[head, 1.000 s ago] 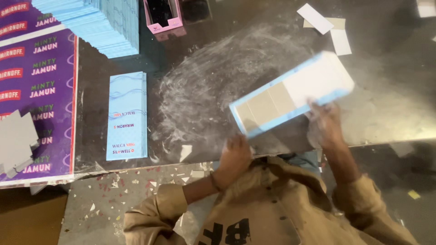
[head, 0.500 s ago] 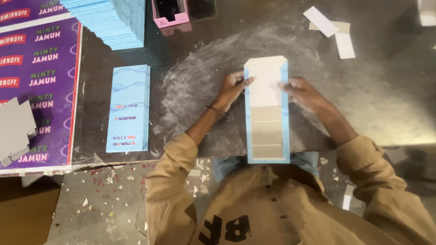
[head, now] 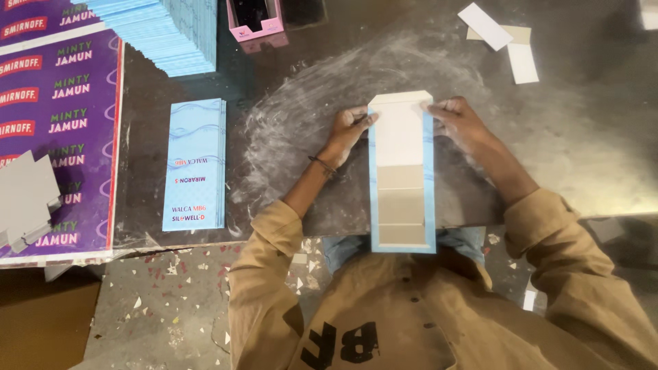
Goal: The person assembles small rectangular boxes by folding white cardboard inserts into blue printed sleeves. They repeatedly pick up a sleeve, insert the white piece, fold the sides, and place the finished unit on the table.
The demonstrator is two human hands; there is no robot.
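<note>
The blue stack (head: pixel 161 34), pink box (head: pixel 255 19) and purple sheet (head: pixel 58 130) run off the frame; the carton's (head: pixel 401 175) underside is hidden.

A flat light blue printed carton (head: pixel 195 164) lies alone on the dark grey counter (head: pixel 582 157), which carries a wide smear of white dust. Behind the carton stands a tall stack of the same light blue cartons (head: pixel 168 34), and just beside the stack is a small pink open box (head: pixel 255 19). A large purple printed sheet (head: pixel 58 130) covers the far side, with grey cardboard pieces (head: pixel 26 199) on it. Some white and beige paper strips (head: pixel 507 38) lie well apart.
</note>
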